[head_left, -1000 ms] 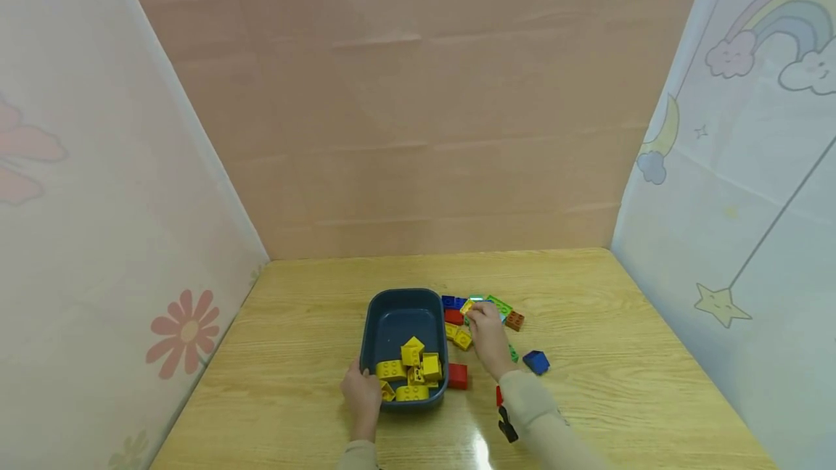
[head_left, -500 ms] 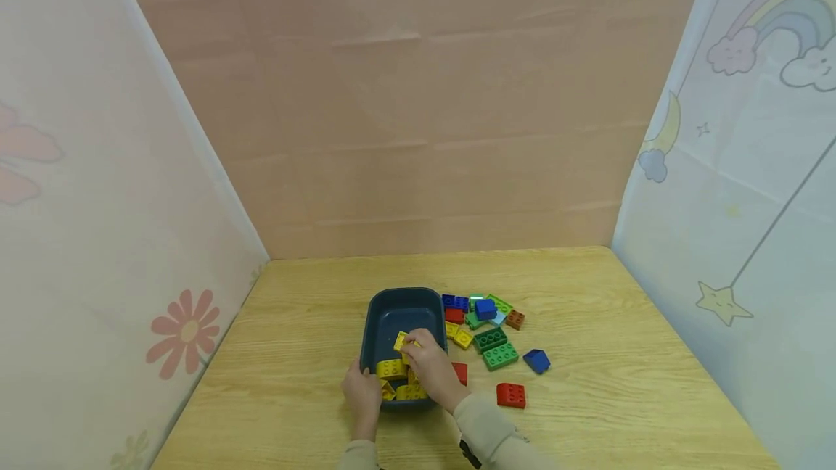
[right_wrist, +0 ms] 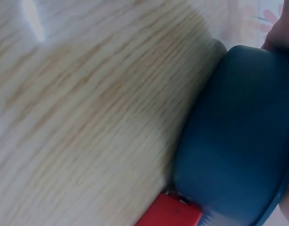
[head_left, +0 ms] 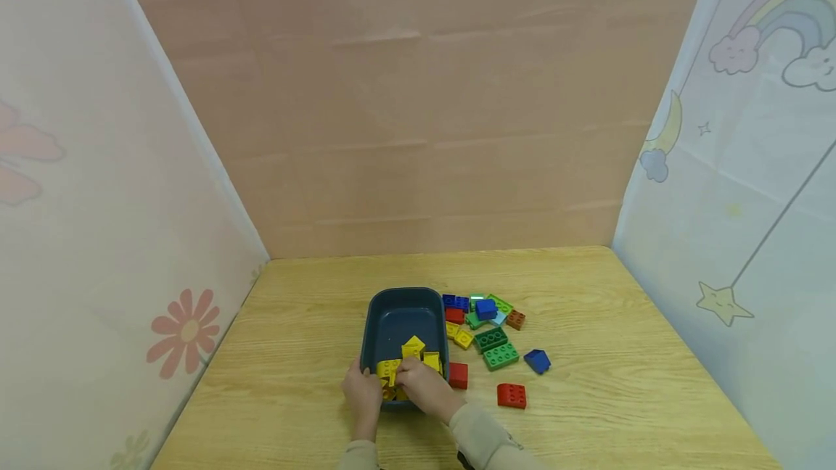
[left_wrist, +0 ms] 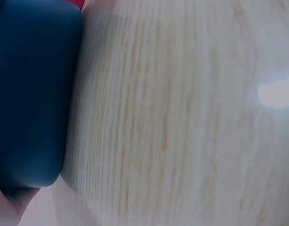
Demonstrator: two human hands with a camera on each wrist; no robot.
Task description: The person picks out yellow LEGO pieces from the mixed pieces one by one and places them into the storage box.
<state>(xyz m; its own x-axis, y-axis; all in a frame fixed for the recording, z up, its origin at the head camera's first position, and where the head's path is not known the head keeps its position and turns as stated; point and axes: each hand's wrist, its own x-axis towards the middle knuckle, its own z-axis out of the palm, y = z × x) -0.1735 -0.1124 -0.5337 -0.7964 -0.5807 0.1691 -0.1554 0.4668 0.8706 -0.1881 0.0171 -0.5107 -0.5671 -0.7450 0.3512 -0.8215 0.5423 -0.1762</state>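
Observation:
A dark blue bin (head_left: pixel 403 308) sits on the wooden table (head_left: pixel 588 412) and holds several yellow bricks (head_left: pixel 413 347). My left hand (head_left: pixel 361 392) grips the bin's near left corner. My right hand (head_left: pixel 421 384) reaches into the near end of the bin and lies over the yellow bricks there. Its fingertips are hidden, so whether they pinch a brick cannot be told. The left wrist view shows the bin's outer wall (left_wrist: pixel 31 94). In the right wrist view the bin wall (right_wrist: pixel 243 136) stands beside a red brick (right_wrist: pixel 168 214).
Loose bricks lie right of the bin: a red brick (head_left: pixel 458 375) against its side, another red one (head_left: pixel 511 395), two green ones (head_left: pixel 500 356), blue ones (head_left: pixel 537 361), a brown one (head_left: pixel 515 320) and yellow ones (head_left: pixel 463 339). Curtain walls close in three sides.
My right hand left the loose pile with a yellow brick, carried it left over the bin, and now sits lower at the bin's near end. The left hand stayed on the bin.

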